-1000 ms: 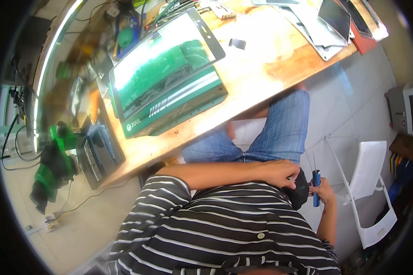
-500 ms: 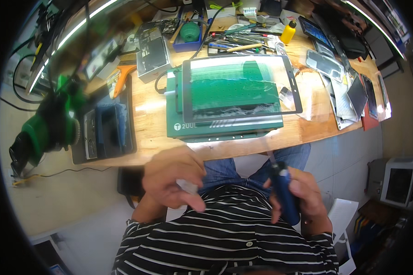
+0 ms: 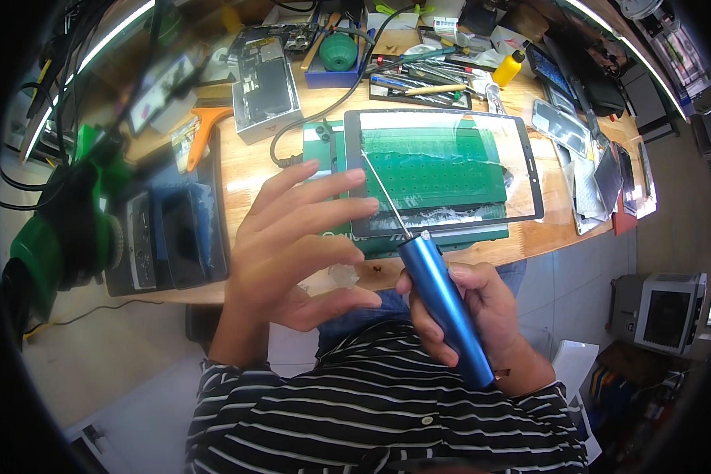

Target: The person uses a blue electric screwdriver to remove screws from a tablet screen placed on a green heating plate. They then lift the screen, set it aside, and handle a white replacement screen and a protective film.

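Note:
My right hand [image 3: 482, 316] grips a blue cylindrical handheld power tool [image 3: 446, 308] with a thin metal rod at its end. The rod points up and left, its tip over the left border of a tablet glass panel [image 3: 524, 170]. That panel, clear with a black frame, lies on a green perforated plate machine [image 3: 419, 175]; whitish residue streaks cross it. My left hand [image 3: 292, 253] is open, fingers spread, beside the panel's lower left corner. A small translucent lump [image 3: 342, 275] shows between its thumb and fingers; whether it touches them I cannot tell.
A dark mat with phone parts [image 3: 183, 229] and an orange-handled scraper [image 3: 205, 134] lie left. Behind are an open device box [image 3: 268, 95], a tool tray [image 3: 419, 87] and a yellow bottle [image 3: 509, 69]. Phone screens [image 3: 561, 126] pile up right. A green jointed device [image 3: 55, 213] stands far left.
Both hands have risen toward the bench. My left hand's curled fingers have spread apart. The power tool has moved left and up, and its rod now reaches over the glass. The view has shifted slightly.

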`<action>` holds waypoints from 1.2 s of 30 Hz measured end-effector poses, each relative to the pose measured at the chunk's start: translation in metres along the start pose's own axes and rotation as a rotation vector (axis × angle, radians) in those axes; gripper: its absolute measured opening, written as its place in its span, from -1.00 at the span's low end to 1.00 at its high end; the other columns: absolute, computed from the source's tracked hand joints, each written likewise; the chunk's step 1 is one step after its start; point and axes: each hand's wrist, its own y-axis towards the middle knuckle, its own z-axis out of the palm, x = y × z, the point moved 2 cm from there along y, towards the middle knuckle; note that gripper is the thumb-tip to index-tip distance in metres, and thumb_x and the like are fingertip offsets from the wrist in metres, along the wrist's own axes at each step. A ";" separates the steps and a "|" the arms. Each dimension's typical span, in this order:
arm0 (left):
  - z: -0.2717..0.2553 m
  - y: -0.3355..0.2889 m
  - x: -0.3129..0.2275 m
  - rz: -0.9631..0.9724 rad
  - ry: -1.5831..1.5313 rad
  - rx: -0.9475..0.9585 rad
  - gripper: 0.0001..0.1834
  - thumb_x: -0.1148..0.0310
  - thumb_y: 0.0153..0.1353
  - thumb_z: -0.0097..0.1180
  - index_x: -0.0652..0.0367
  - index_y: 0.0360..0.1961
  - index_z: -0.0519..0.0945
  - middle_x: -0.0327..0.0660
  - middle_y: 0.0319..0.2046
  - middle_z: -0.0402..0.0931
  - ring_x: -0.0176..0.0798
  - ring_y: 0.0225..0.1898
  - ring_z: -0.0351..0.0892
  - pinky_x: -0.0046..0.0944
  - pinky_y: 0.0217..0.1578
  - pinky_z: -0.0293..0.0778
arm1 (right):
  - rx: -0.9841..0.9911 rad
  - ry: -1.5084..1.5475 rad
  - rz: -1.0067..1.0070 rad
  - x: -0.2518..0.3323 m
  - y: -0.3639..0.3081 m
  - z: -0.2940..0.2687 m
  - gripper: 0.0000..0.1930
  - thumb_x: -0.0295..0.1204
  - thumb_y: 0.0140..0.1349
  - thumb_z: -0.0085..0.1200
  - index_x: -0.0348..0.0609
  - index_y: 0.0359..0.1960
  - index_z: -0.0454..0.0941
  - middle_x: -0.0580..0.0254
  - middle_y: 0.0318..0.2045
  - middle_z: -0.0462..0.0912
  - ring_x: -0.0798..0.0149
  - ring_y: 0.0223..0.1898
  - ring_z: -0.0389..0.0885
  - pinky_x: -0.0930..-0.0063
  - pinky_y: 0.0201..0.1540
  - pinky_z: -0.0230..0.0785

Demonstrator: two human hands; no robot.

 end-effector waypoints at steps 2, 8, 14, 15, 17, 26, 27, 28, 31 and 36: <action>0.004 0.003 0.003 -0.004 -0.018 0.040 -0.51 -0.08 -0.03 0.47 0.09 -0.41 0.57 0.01 -0.19 0.72 0.16 0.05 0.67 0.22 0.18 0.35 | -0.075 -0.047 0.014 -0.002 0.001 0.004 -0.43 -0.08 0.41 -0.35 -0.44 0.07 0.33 0.07 -0.62 0.46 0.25 -0.79 0.42 0.51 -0.75 0.34; 0.008 0.001 0.002 -0.049 0.004 0.076 -0.56 0.00 -0.04 0.50 0.09 -0.42 0.57 -0.01 -0.18 0.73 0.09 0.04 0.68 0.20 0.21 0.34 | -0.057 0.019 0.015 -0.002 0.001 0.010 -0.44 -0.07 0.44 -0.39 -0.40 0.13 0.30 0.06 -0.57 0.47 0.24 -0.76 0.44 0.48 -0.71 0.37; 0.008 0.003 -0.001 -0.065 0.033 0.088 -0.57 -0.01 -0.02 0.49 0.08 -0.42 0.57 -0.02 -0.19 0.73 0.07 0.03 0.69 0.21 0.21 0.33 | -0.008 0.095 -0.006 -0.006 0.000 0.008 -0.46 -0.11 0.47 -0.42 -0.37 0.16 0.30 0.04 -0.53 0.49 0.22 -0.73 0.48 0.49 -0.65 0.41; 0.008 0.003 -0.001 -0.066 0.037 0.086 -0.57 -0.01 -0.03 0.49 0.07 -0.42 0.57 -0.03 -0.19 0.73 0.06 0.03 0.69 0.20 0.21 0.33 | -0.007 0.096 -0.008 -0.006 0.000 0.008 -0.46 -0.11 0.47 -0.42 -0.37 0.16 0.30 0.04 -0.52 0.49 0.22 -0.73 0.48 0.49 -0.65 0.41; 0.008 0.004 -0.001 -0.064 0.043 0.101 -0.57 0.00 -0.03 0.49 0.07 -0.42 0.57 -0.03 -0.19 0.73 0.06 0.03 0.69 0.20 0.20 0.33 | -0.008 0.093 -0.014 -0.007 0.000 0.007 -0.46 -0.11 0.47 -0.42 -0.38 0.17 0.30 0.04 -0.52 0.48 0.22 -0.73 0.48 0.50 -0.65 0.41; 0.005 0.006 -0.004 -0.050 0.077 0.091 -0.64 0.14 -0.15 0.55 0.07 -0.49 0.61 -0.15 -0.17 0.71 0.08 0.10 0.61 0.16 0.19 0.31 | 0.005 0.081 -0.063 -0.006 -0.002 0.005 -0.45 -0.12 0.47 -0.45 -0.39 0.16 0.31 0.08 -0.54 0.47 0.23 -0.73 0.48 0.51 -0.65 0.41; 0.004 0.006 -0.004 -0.047 0.075 0.084 -0.64 0.14 -0.16 0.55 0.07 -0.49 0.61 -0.16 -0.16 0.70 0.08 0.08 0.61 0.17 0.17 0.32 | -0.002 0.101 -0.066 -0.006 -0.003 0.005 -0.45 -0.11 0.47 -0.45 -0.39 0.16 0.31 0.07 -0.55 0.47 0.23 -0.74 0.47 0.50 -0.65 0.41; 0.004 0.007 -0.005 -0.036 0.075 0.079 -0.64 0.14 -0.16 0.55 0.07 -0.49 0.61 -0.17 -0.16 0.70 0.08 0.07 0.61 0.17 0.16 0.33 | -0.021 0.108 -0.071 -0.005 -0.003 0.004 -0.45 -0.11 0.47 -0.45 -0.39 0.15 0.31 0.07 -0.55 0.47 0.23 -0.74 0.47 0.49 -0.65 0.41; 0.001 0.010 -0.006 -0.061 0.124 0.065 -0.63 0.14 -0.18 0.56 0.07 -0.44 0.64 -0.18 -0.15 0.70 0.05 0.03 0.60 0.10 0.09 0.39 | -0.015 0.165 -0.106 -0.001 -0.008 0.003 -0.45 -0.10 0.47 -0.44 -0.39 0.13 0.31 0.07 -0.56 0.46 0.22 -0.75 0.46 0.45 -0.67 0.41; -0.004 0.026 0.000 -0.071 0.214 0.026 -0.55 0.18 -0.22 0.55 0.08 -0.27 0.71 -0.21 -0.13 0.68 -0.03 -0.01 0.53 -0.07 -0.02 0.45 | 0.017 0.283 -0.131 0.005 -0.017 -0.003 -0.44 -0.11 0.46 -0.45 -0.43 0.14 0.31 0.07 -0.56 0.45 0.22 -0.76 0.45 0.43 -0.72 0.38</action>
